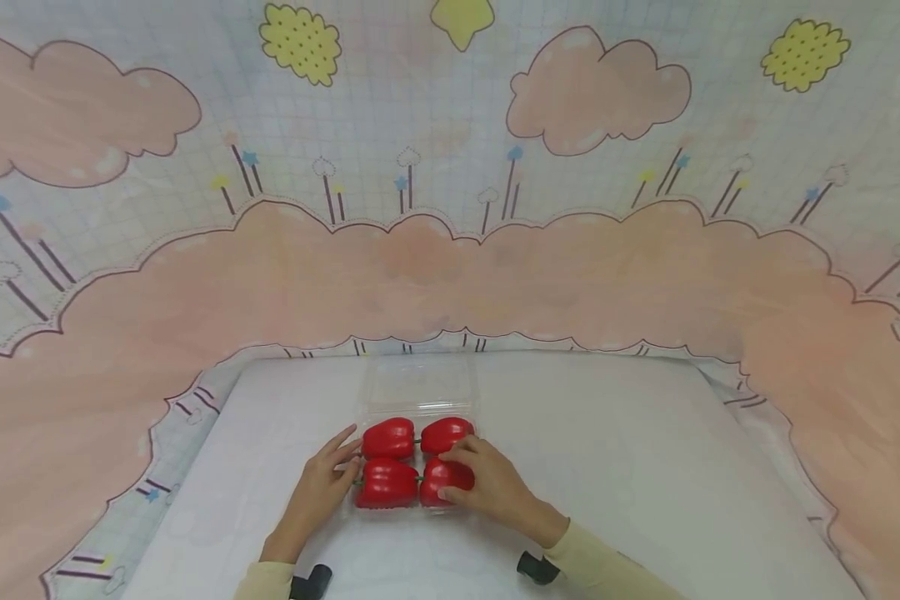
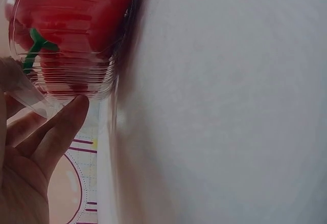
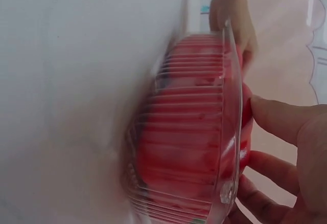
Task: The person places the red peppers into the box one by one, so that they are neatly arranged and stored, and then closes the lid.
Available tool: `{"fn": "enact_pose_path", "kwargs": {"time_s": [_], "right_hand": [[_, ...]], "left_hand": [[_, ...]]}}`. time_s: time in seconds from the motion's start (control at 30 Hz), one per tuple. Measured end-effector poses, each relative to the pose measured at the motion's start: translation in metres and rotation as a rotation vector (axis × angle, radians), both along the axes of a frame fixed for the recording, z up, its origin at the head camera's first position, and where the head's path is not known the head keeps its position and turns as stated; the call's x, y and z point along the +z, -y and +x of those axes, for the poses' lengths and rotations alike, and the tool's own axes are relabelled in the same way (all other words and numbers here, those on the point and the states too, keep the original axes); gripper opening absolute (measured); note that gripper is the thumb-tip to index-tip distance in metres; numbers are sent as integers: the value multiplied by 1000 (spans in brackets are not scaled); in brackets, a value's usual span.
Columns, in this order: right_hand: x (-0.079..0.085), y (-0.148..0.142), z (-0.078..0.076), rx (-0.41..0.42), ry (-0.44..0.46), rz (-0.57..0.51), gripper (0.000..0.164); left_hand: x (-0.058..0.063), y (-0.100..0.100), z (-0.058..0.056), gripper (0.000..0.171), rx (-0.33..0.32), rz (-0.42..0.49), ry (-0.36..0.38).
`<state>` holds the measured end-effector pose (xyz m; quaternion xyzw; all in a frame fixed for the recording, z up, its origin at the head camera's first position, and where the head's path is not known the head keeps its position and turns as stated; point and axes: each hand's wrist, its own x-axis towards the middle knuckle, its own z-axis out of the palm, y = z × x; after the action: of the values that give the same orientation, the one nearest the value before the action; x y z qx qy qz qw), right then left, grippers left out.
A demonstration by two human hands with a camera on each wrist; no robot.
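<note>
A clear plastic clamshell container holds several red bell peppers with green stems, lying on their sides in two rows. My right hand grips the near right bell pepper, thumb on its near side and fingers on its far side. In the right wrist view, that hand's thumb and fingertips touch the red bell pepper above the container rim. At the container's left side, my left hand holds the edge. In the left wrist view, one fingertip presses the ribbed clear wall beneath the rim.
The container's transparent lid lies folded back on its far side. A white tabletop spreads around it. Behind hangs a patterned cloth with clouds. Black wrist devices show at both sleeves.
</note>
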<state>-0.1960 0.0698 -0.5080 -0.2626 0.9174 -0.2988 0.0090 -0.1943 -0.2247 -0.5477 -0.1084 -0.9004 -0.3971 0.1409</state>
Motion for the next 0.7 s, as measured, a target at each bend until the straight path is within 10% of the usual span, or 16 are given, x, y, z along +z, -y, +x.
{"fn": "enact_pose_path", "kwargs": {"time_s": [0.7], "right_hand": [[23, -19, -28, -55, 40, -175, 42]], "left_hand": [[2, 0, 1, 37, 7, 1, 19]]}}
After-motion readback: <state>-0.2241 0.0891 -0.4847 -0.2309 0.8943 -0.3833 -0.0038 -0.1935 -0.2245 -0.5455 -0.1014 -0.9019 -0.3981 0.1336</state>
